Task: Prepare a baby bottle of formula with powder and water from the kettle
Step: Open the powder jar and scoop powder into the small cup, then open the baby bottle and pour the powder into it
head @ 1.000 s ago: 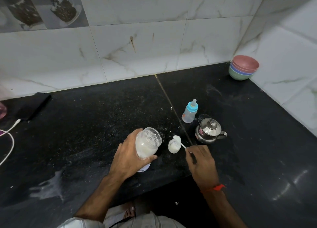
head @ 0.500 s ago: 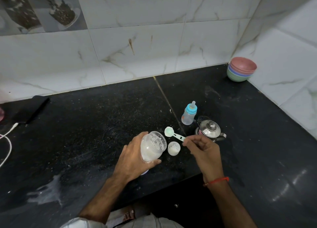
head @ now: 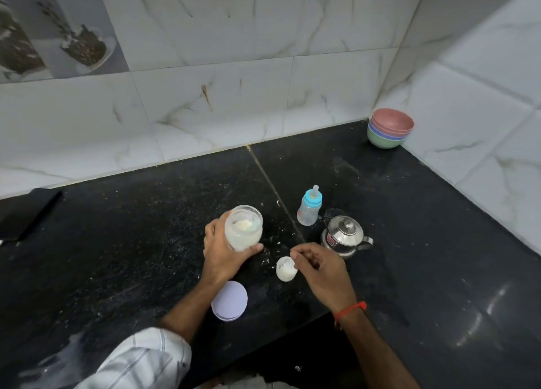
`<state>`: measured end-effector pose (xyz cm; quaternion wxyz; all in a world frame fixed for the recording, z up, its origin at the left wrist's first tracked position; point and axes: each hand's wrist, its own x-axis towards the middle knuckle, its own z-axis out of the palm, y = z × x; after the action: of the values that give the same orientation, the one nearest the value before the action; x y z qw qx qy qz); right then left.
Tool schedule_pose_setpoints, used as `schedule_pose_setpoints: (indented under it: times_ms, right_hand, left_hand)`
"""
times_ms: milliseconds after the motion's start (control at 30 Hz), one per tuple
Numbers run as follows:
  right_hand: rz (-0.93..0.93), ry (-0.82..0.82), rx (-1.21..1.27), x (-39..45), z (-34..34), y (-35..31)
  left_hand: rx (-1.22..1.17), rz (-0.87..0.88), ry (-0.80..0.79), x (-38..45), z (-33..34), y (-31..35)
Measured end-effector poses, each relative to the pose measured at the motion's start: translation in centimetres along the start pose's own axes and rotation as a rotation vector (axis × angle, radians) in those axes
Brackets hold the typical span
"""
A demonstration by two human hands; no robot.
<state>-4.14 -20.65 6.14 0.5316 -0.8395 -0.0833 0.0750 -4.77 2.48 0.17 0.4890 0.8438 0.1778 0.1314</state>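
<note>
The black table has bare room along its left side and near right edge. Near the front edge, the left hand grips a tilted clear powder jar, white powder inside. The right hand has its fingers curled, pinching something unclear over a small white cup. Just behind stand the blue-capped baby bottle and steel kettle.

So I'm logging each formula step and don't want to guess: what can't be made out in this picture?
- Scoop: head view; the right hand curls over the small white container, so whether its fingers hold a scoop is hidden.
- Baby bottle: too small to read any fill level.
- Kettle: lid on, contents hidden.
- Powder jar: its base is covered by the left hand.
- Dark object: cut off by the left edge.
</note>
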Motion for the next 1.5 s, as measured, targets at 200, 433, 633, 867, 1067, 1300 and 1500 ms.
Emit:
schedule_pose_setpoints:
  times_ms: [200,433,633,867,1067,1300,1500]
  right_hand:
    - [-0.024,0.045,-0.04,0.4,-0.8,0.0]
    - [-0.053,0.204,-0.014,2.0,-2.5,-0.3]
    - [-0.135,0.408,-0.596,5.4,-5.2,0.1]
    - [0.221,-0.053,-0.833,7.8,-6.7,3.4]
    - [0.198,-0.09,-0.793,8.3,-7.9,3.8]
    - [0.014,-0.067,-0.714,12.7,-6.6,0.7]
    - [0.07,-0.159,-0.7,15.7,-4.5,-1.6]
  left_hand:
    - [0.025,-0.05,-0.013,3.9,0.9,-1.4]
    - [0.155,-0.115,0.053,1.1,0.6,-0.1]
    - [0.124,0.191,0.114,-4.8,2.5,0.1]
    - [0.242,0.306,-0.312,-5.9,4.5,0.5]
    - [0.377,0.168,-0.416,-5.8,6.0,0.6]
    - [0.365,0.153,-0.36,-6.0,6.3,0.7]
    - [0.299,0.228,-0.248,-6.5,5.2,2.3]
